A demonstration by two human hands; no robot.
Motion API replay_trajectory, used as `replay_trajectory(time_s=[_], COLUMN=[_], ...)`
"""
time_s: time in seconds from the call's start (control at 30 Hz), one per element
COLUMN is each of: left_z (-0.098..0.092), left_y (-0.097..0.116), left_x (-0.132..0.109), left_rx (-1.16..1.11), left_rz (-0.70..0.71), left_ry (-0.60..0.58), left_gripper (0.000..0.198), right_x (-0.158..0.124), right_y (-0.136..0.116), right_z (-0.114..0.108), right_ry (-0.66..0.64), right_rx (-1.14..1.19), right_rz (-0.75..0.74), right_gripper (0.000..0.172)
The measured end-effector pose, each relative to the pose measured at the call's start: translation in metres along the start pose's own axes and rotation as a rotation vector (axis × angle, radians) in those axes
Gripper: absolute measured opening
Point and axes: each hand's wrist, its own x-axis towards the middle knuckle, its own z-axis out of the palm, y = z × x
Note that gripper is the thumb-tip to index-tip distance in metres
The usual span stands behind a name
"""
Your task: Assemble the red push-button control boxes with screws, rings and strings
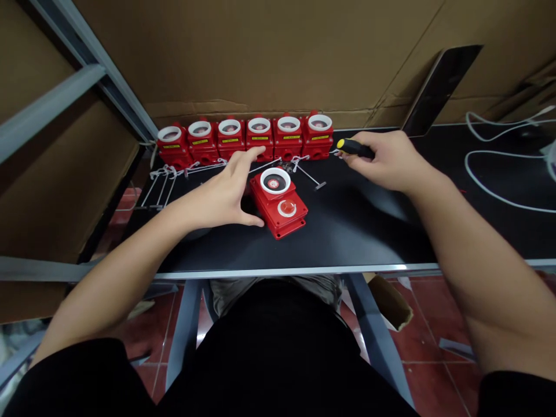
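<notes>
A red alarm box [284, 223] with a white-rimmed round window and a clear-ringed red button lies on the black table, turned at a slant. My left hand [226, 194] is beside its left edge, thumb and fingers spread apart; whether a fingertip touches it I cannot tell. To the right and farther back, my right hand [386, 159] is wrapped round a screwdriver [358, 149] with a black handle and yellow end. The screwdriver's shaft is hidden. Just behind the alarm box is a small cluster of dark screws or fittings [286, 167].
Several similar red boxes [259, 139] with yellow labels stand in a row against the cardboard wall [260, 58]. Small metal hammers on white cords [308, 174] lie before them. A dark panel [441, 87] leans at the back right, near white cables [499, 194]. Metal framing [52, 95] rises at left.
</notes>
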Motion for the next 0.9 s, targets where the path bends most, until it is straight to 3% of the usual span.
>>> replay_trajectory(time_s=[0.17,0.37,0.53,0.7,0.9], left_z=[-0.006,0.004,0.013,0.015,0.029], left_y=[-0.011,-0.024,-0.031,-0.026,-0.007], left_x=[0.005,0.013,0.020,0.019,0.012], left_rx=[0.004,-0.106,-0.258,-0.288,-0.018], left_rz=[-0.010,0.054,0.065,0.054,-0.040], left_ry=[-0.036,-0.086,-0.098,-0.088,0.120], left_gripper=[0.141,0.130,0.128,0.126,0.121], right_x=[0.001,0.001,0.002,0.003,-0.001], right_y=[0.003,0.023,0.028,0.014,-0.007], right_z=[-0.026,-0.063,-0.065,-0.047,-0.025], right_ry=[0.091,0.389,0.363,0.270,0.158], right_rx=[-0.114,-0.135,-0.128,-0.085,-0.029], right_rz=[0.127,0.435,0.513,0.381,0.117], right_gripper=[0.018,0.026,0.028,0.021,0.014])
